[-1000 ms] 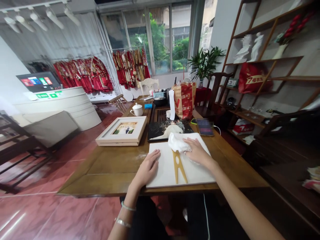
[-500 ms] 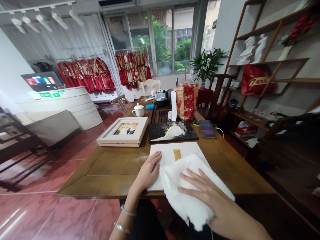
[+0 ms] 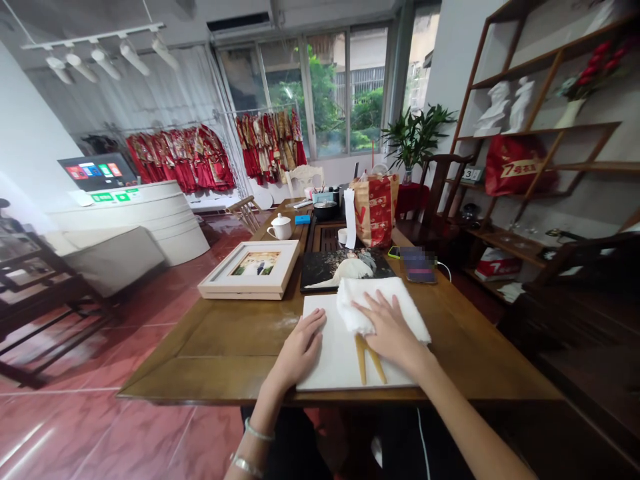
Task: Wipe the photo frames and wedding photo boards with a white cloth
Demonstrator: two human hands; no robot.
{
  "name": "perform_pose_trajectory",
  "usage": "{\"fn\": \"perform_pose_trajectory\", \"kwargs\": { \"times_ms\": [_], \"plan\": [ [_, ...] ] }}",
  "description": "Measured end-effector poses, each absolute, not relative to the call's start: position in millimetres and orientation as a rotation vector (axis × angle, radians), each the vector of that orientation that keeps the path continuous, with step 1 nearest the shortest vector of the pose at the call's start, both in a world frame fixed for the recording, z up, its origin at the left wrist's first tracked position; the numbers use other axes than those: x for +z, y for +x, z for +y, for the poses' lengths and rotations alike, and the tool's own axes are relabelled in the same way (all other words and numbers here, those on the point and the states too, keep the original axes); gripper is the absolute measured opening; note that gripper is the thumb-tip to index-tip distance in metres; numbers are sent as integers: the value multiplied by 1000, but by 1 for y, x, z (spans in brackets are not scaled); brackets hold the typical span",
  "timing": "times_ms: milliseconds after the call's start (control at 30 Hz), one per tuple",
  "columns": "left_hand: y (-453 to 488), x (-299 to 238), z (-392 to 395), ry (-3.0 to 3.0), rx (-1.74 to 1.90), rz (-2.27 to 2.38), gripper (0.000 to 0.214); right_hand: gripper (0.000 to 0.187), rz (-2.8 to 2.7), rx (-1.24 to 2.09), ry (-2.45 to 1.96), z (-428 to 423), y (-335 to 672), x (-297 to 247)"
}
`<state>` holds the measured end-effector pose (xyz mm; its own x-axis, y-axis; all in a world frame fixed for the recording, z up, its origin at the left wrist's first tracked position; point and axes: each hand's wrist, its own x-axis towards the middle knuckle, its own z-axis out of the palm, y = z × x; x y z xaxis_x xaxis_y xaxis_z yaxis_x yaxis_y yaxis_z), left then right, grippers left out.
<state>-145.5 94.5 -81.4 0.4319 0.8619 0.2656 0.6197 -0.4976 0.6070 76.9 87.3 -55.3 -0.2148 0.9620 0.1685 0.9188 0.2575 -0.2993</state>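
A white rectangular panel (image 3: pixel 325 363) lies flat near the table's front edge. My left hand (image 3: pixel 303 347) rests on its left side, fingers stretched out, holding nothing. With fingers spread, my right hand (image 3: pixel 387 323) lies flat on a white cloth (image 3: pixel 357 293), pressing it against the panel's far right part. The cloth overhangs the panel's far and right edges. Below it, two tan, leg-like strips (image 3: pixel 361 363) spread apart on the panel's face; their upper part is hidden under the cloth and my right hand.
On the wooden table (image 3: pixel 215 347) lie a framed photo (image 3: pixel 255 263), a dark picture panel (image 3: pixel 320 270) and a phone (image 3: pixel 419 267). Farther back stand a lidded white cup (image 3: pixel 281 227) and a red-and-brown paper bag (image 3: pixel 375 207). A dark wooden chair (image 3: pixel 440 193) is at the right.
My right hand has slid the cloth away from me to the panel's far side. The tan strips' lower parts have come into view. My left hand stays on the panel.
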Motion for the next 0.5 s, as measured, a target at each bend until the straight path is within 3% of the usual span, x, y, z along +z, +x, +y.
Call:
{"fn": "perform_pose_trajectory", "kwargs": {
  "times_ms": [200, 333, 500],
  "plan": [
    [-145, -82, 95, 2277, 796, 1231, 40, 78, -2446, 286, -1416, 24, 72, -49],
    [-145, -81, 95, 2276, 781, 1233, 42, 73, -2466, 387, -1291, -11, 91, -45],
    [-146, -83, 96, 2295, 787, 1226, 41, 66, -2284, 328, -1480, 5, 113, -54]
  ]
}}
